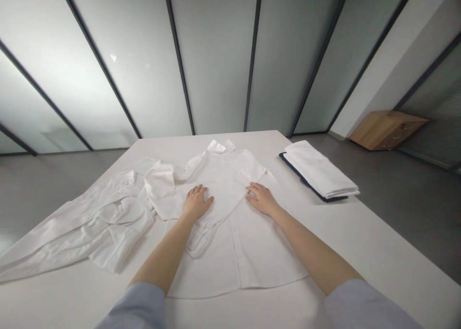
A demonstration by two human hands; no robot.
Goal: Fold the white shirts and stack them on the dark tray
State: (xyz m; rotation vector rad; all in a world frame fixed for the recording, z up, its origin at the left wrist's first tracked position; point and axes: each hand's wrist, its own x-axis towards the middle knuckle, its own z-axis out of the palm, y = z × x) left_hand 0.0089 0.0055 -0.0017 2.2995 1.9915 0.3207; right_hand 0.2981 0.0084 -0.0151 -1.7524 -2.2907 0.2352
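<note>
A white long-sleeved shirt lies spread on the table, its collar at the far end. One sleeve is laid diagonally across the body, with its cuff near the middle left. My left hand rests flat on the shirt's left part, fingers apart. On the right, my right hand presses on the cloth by the folded sleeve's upper edge, fingers spread. The other sleeve bends out to the left, beside crumpled white cloth.
To the right, a folded white garment sits on a dark flat board or cloth near the edge of the white table. Beyond stand frosted glass panels. A wooden cabinet is on the floor at far right.
</note>
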